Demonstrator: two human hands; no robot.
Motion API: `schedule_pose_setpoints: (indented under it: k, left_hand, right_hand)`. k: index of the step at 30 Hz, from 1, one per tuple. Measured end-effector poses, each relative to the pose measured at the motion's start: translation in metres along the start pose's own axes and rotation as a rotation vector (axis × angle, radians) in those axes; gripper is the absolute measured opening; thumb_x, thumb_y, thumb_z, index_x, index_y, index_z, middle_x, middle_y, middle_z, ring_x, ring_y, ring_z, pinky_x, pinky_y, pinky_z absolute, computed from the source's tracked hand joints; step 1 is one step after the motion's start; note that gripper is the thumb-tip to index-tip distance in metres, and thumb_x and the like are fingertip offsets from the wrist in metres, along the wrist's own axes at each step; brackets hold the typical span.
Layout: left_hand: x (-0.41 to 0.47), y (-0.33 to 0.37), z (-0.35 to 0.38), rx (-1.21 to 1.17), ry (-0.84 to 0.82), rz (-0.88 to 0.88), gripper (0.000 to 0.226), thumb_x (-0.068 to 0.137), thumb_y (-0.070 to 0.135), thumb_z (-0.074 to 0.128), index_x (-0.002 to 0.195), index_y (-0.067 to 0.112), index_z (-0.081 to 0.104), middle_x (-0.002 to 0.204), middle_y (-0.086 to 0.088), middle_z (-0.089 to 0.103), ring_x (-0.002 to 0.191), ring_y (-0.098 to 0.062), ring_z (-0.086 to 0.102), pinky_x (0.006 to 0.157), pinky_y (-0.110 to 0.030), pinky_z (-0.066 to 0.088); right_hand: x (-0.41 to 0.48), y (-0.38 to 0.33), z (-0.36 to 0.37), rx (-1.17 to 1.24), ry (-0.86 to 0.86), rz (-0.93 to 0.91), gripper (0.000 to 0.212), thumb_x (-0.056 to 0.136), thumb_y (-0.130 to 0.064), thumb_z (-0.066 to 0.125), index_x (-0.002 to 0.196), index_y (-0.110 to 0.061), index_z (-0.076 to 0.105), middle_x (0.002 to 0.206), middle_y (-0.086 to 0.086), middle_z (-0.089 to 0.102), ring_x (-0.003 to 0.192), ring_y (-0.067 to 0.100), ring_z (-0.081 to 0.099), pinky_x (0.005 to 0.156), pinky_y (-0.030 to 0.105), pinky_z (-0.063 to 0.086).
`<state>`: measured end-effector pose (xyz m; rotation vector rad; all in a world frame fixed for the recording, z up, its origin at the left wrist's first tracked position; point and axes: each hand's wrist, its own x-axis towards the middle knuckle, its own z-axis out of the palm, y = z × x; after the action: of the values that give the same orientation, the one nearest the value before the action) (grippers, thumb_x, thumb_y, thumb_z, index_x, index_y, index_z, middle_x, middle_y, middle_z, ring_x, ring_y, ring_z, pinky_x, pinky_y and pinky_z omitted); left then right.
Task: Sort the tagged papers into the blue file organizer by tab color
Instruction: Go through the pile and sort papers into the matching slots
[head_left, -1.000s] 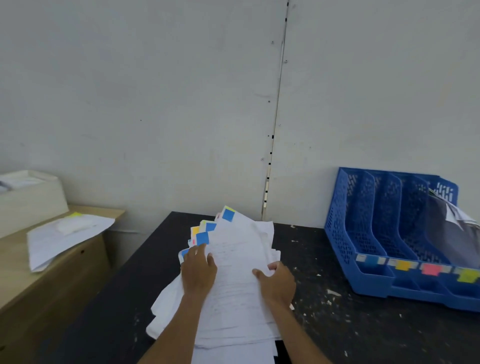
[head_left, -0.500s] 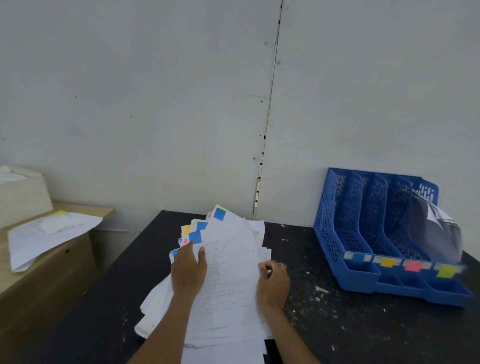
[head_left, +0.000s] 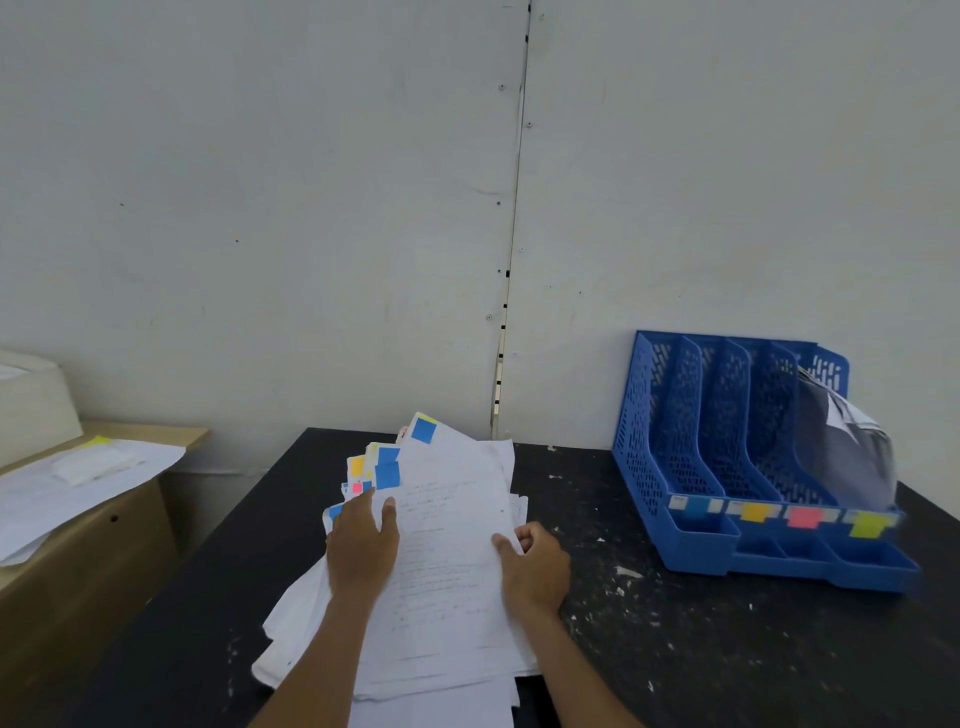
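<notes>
The papers (head_left: 447, 545) lie in a loose pile on the surface (head_left: 675, 649), long axis running away from the person, tabs at the far end. The left hand (head_left: 361, 545) presses flat on them, fingers (head_left: 388, 512) straight. The right hand (head_left: 537, 564) seems to pinch the pile's right edge, thumb on top. The organizer (head_left: 641, 467) stands well apart to the right, nearer the right hand.

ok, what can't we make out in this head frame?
Head view:
- Print on the top white sheet: too small, blurred.
- Lower tabs in the white paper pile: covered by upper sheets and the left hand.
- How many sheets the right hand pinches: its fingers curl out of sight.
- Dark papers in the blue plastic file organizer: tab hidden, blurred.
- Pile's near end: cut by the bottom edge.
</notes>
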<state>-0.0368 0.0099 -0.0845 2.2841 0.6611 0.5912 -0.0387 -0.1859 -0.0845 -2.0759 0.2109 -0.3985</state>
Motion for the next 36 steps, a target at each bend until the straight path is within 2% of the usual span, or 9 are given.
schedule_pose_setpoints:
  k: [8, 11, 15, 19, 24, 28, 31, 34, 36]
  left_hand:
    - [0.01, -0.019, 0.008, 0.116, 0.028, 0.093, 0.041, 0.097, 0.041, 0.049, 0.122, 0.012, 0.061, 0.128, -0.008, 0.06, 0.117, -0.024, 0.056, 0.1, -0.038, 0.046]
    - [0.014, 0.005, 0.007, 0.201, 0.114, 0.145, 0.037, 0.093, 0.032, 0.057, 0.12, 0.008, 0.063, 0.132, -0.015, 0.056, 0.122, -0.033, 0.05, 0.101, -0.048, 0.039]
    - [0.005, 0.096, 0.022, -0.048, 0.171, 0.377, 0.038, 0.086, 0.03, 0.057, 0.111, 0.003, 0.068, 0.123, -0.022, 0.06, 0.116, -0.04, 0.054, 0.095, -0.051, 0.043]
    - [-0.035, 0.204, 0.054, -0.303, -0.067, 0.682, 0.044, 0.091, 0.04, 0.052, 0.118, 0.007, 0.064, 0.124, -0.015, 0.06, 0.117, -0.032, 0.056, 0.101, -0.042, 0.044]
    - [-0.101, 0.32, 0.098, -0.479, -0.425, 0.681, 0.053, 0.099, 0.048, 0.04, 0.145, 0.023, 0.036, 0.148, -0.001, 0.039, 0.135, -0.017, 0.037, 0.113, -0.038, 0.031]
    - [-0.125, 0.37, 0.119, -0.615, -0.533, 0.639, 0.058, 0.099, 0.05, 0.038, 0.15, 0.023, 0.029, 0.152, -0.002, 0.032, 0.138, -0.017, 0.033, 0.111, -0.033, 0.028]
    - [-0.118, 0.387, 0.134, -0.631, -0.559, 0.652, 0.06, 0.097, 0.056, 0.037, 0.147, 0.023, 0.035, 0.149, 0.0, 0.039, 0.136, -0.018, 0.036, 0.112, -0.037, 0.031]
    - [-0.102, 0.393, 0.149, -0.643, -0.583, 0.626, 0.069, 0.09, 0.071, 0.033, 0.144, 0.028, 0.038, 0.147, 0.004, 0.043, 0.134, -0.016, 0.04, 0.113, -0.044, 0.034]
    - [-0.095, 0.393, 0.154, -0.636, -0.6, 0.589, 0.07, 0.092, 0.069, 0.033, 0.148, 0.027, 0.032, 0.152, 0.004, 0.035, 0.139, -0.015, 0.034, 0.116, -0.043, 0.028]
  right_hand:
    - [0.013, 0.005, -0.031, 0.218, -0.119, -0.021, 0.016, 0.094, -0.024, 0.058, 0.085, -0.012, 0.053, 0.077, -0.003, 0.058, 0.066, 0.007, 0.051, 0.054, 0.014, 0.038]
    - [0.02, 0.003, -0.059, 0.268, -0.071, -0.096, 0.01, 0.098, -0.026, 0.051, 0.096, -0.016, 0.053, 0.088, -0.005, 0.06, 0.079, 0.005, 0.057, 0.06, 0.012, 0.039]
    - [0.047, -0.007, -0.109, 0.289, 0.121, -0.243, 0.016, 0.101, -0.023, 0.045, 0.095, -0.017, 0.058, 0.087, -0.013, 0.061, 0.08, -0.004, 0.056, 0.065, 0.011, 0.038]
    - [0.076, -0.019, -0.164, 0.279, 0.329, -0.338, 0.017, 0.103, -0.02, 0.04, 0.102, -0.016, 0.057, 0.086, -0.016, 0.058, 0.079, -0.009, 0.055, 0.066, 0.01, 0.039]
    - [0.11, -0.019, -0.232, 0.249, 0.475, -0.365, 0.022, 0.103, -0.02, 0.037, 0.112, -0.012, 0.055, 0.087, -0.015, 0.057, 0.075, -0.009, 0.055, 0.06, 0.007, 0.039]
    - [0.132, -0.013, -0.273, 0.222, 0.54, -0.376, 0.028, 0.103, -0.018, 0.037, 0.124, -0.011, 0.053, 0.095, -0.012, 0.054, 0.076, -0.007, 0.052, 0.068, 0.007, 0.039]
    - [0.147, -0.006, -0.291, 0.205, 0.552, -0.407, 0.029, 0.103, -0.015, 0.037, 0.127, -0.008, 0.052, 0.088, -0.02, 0.05, 0.081, -0.021, 0.051, 0.074, 0.015, 0.041]
    - [0.162, -0.001, -0.293, 0.202, 0.563, -0.459, 0.031, 0.104, -0.013, 0.036, 0.131, -0.006, 0.049, 0.1, -0.015, 0.051, 0.088, -0.031, 0.044, 0.071, -0.001, 0.037]
    - [0.169, 0.002, -0.286, 0.209, 0.574, -0.493, 0.032, 0.104, -0.012, 0.035, 0.133, -0.005, 0.048, 0.102, -0.015, 0.051, 0.088, -0.032, 0.043, 0.071, -0.004, 0.035]
